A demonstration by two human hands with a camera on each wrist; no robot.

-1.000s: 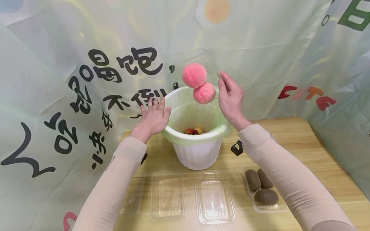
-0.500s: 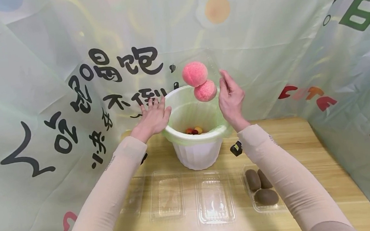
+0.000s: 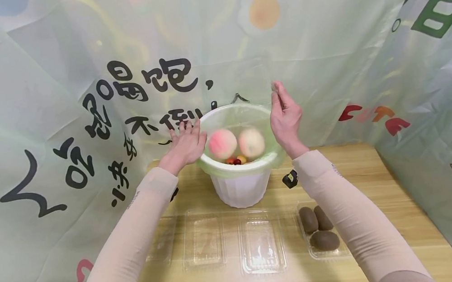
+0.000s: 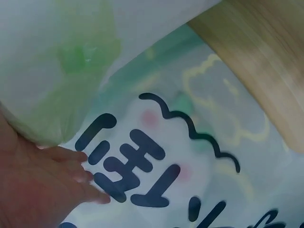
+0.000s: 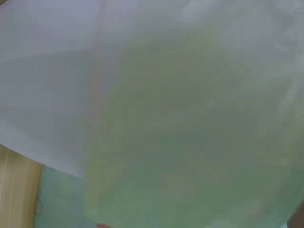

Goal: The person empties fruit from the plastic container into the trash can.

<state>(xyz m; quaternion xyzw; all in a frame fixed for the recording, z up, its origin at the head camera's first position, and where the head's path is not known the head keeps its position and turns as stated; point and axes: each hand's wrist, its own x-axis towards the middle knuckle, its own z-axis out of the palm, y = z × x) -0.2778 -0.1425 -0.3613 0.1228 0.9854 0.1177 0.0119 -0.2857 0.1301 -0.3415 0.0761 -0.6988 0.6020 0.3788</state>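
Observation:
My right hand point(image 3: 286, 118) pinches a clear plastic container point(image 3: 252, 76), tilted over the white bin point(image 3: 242, 191); its outline is faint. Two pink-and-cream peaches point(image 3: 223, 144) are inside the bin's opening, blurred, below the container. My left hand point(image 3: 185, 146) rests at the bin's left rim with straight fingers, and the left wrist view shows its fingers point(image 4: 71, 173) beside the green liner point(image 4: 85, 61). Several small red and yellow fruits point(image 3: 237, 160) lie deeper in the bin. The right wrist view holds mostly the bin's green liner point(image 5: 190, 123), with the right hand almost out of frame.
Clear plastic trays point(image 3: 262, 242) stand in a row on the wooden table point(image 3: 360, 178). At the right, one tray holds three brown kiwi-like fruits point(image 3: 325, 240), partly behind the right forearm. A printed cloth point(image 3: 313, 23) encloses the table's back and sides.
The two peaches have dropped out of the tilted container into the bin's opening. My right hand has risen slightly with the container. My left hand stays at the rim.

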